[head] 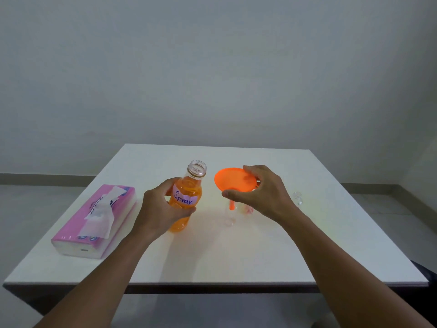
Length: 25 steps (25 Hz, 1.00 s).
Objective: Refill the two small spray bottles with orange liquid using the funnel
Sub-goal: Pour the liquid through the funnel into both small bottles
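Observation:
My left hand (159,207) grips an uncapped clear bottle of orange liquid (186,197) labelled "Spray", standing on the white table (236,256). My right hand (262,190) holds the rim of an orange funnel (234,179), thumb at the near edge and fingers over the far edge. The funnel's spout goes down into a small clear spray bottle (230,217) below it. A second small clear bottle (248,210) stands just to the right, partly hidden under my right hand.
A pink tissue pack (97,221) lies at the left of the table. A small clear cap or spray top (297,197) sits at the right, beyond my right hand. Behind the table is a plain wall.

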Available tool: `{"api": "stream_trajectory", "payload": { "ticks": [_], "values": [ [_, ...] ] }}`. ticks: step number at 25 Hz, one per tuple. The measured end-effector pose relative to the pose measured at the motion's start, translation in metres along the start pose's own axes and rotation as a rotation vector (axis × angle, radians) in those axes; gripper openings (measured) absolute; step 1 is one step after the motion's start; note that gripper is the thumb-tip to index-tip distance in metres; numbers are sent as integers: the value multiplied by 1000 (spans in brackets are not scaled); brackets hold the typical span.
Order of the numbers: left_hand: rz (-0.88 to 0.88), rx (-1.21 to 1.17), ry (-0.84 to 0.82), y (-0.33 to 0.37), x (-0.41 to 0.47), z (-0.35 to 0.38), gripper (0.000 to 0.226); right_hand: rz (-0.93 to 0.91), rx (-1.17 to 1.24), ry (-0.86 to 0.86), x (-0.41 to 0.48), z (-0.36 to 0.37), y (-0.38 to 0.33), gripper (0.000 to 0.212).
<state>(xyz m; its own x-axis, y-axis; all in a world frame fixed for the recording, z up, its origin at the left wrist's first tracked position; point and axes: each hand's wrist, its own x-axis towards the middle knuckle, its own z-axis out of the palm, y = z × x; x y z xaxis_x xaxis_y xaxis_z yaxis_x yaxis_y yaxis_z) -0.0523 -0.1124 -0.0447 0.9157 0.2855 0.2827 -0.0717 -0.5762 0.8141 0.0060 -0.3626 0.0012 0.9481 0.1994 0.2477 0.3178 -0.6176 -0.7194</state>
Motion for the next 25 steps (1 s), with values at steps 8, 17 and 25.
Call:
{"api": "stream_trajectory", "payload": {
  "ticks": [8, 17, 25],
  "values": [
    [64, 61, -46, 13, 14, -10, 76, -12, -24, -86, 7, -13, 4, 99],
    [142, 266, -157, 33, 32, -17, 80, -47, -33, -133, 11, -22, 8, 97],
    [203, 381, -182, 47, 38, -24, 77, -69, -13, -120, 13, -26, 8, 99]
  ]
}}
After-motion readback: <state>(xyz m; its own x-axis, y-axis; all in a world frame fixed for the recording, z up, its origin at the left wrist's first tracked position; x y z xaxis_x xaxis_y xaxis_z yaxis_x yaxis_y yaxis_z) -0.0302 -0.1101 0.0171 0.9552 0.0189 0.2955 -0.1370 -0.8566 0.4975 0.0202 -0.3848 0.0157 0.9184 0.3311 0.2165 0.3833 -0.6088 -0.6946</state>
